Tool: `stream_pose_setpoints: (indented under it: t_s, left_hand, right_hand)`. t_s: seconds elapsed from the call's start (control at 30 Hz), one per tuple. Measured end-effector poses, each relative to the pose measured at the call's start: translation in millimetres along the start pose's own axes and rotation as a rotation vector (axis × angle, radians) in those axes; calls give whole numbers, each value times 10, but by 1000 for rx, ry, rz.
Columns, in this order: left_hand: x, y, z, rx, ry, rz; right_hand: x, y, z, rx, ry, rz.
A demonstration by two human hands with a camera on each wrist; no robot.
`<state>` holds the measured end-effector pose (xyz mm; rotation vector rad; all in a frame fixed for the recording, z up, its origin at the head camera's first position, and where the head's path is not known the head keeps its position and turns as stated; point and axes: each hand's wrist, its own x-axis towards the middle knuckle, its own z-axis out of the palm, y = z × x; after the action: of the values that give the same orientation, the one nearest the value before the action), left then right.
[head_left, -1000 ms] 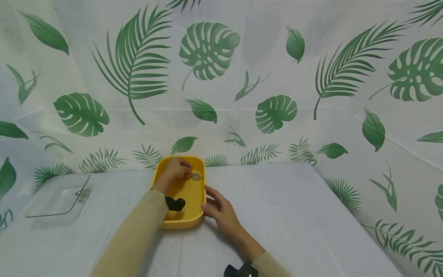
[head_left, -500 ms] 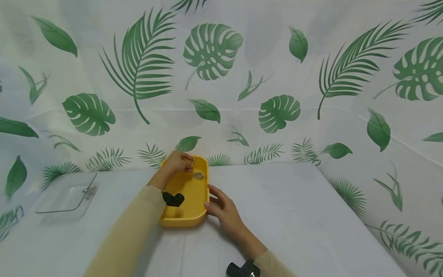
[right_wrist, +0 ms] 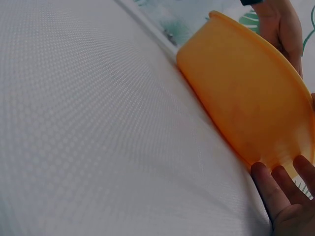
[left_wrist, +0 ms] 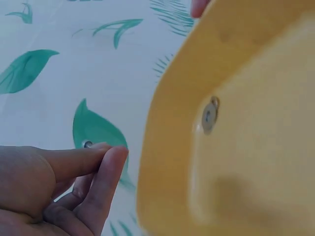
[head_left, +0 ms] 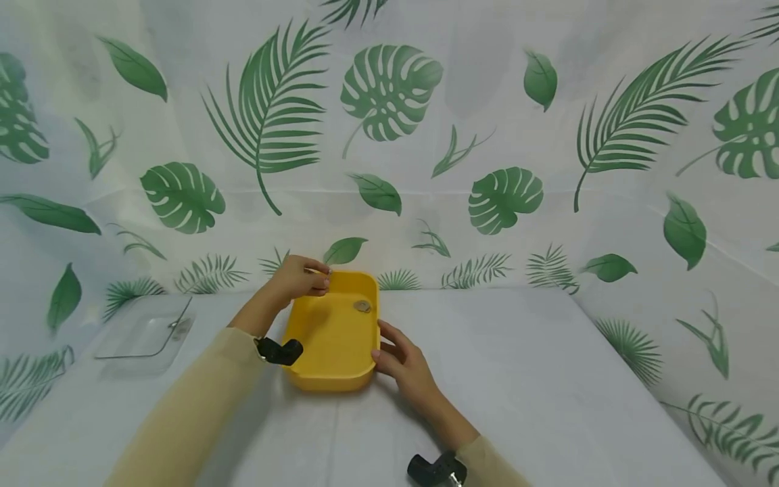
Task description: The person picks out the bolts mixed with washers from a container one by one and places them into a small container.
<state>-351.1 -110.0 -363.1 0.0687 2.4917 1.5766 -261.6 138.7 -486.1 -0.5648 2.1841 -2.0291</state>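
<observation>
A yellow tray (head_left: 335,338) with raised walls stands at the table's middle. Above its back left corner my left hand (head_left: 298,279) pinches a small metal piece; in the left wrist view only the round end of that metal piece (left_wrist: 87,144) pokes out past the fingers, the remainder hidden. Inside the tray, toward the back right, lie a flat grey washer (left_wrist: 209,119) and a smaller ring-shaped piece (left_wrist: 215,102) overlapping it. My right hand (head_left: 404,368) rests its fingertips against the outside of the tray's right wall, fingers spread, as the right wrist view also shows.
A clear plastic box (head_left: 146,338) with a dark-edged lid stands on the left of the white-covered table (head_left: 517,392). A small metallic patch (head_left: 179,328) shows at the box's right side. Right behind the table hangs a leaf-print cloth (head_left: 414,223).
My left hand has risen out of the tray and moved left over its back left corner, still pinching the small metal piece. The right hand keeps its place at the tray. The head view has turned left.
</observation>
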Motion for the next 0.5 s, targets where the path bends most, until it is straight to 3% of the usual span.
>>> stream_pose_setpoints:
  t_s: [0.23,0.5]
  left_hand:
    - [-197,-41,-253,68,43,-49]
    - [-400,-301,-633,134,66,-60]
  right_hand:
    - [22,-18,-46,12,21,12]
    - [24,13,-6,7,19,34]
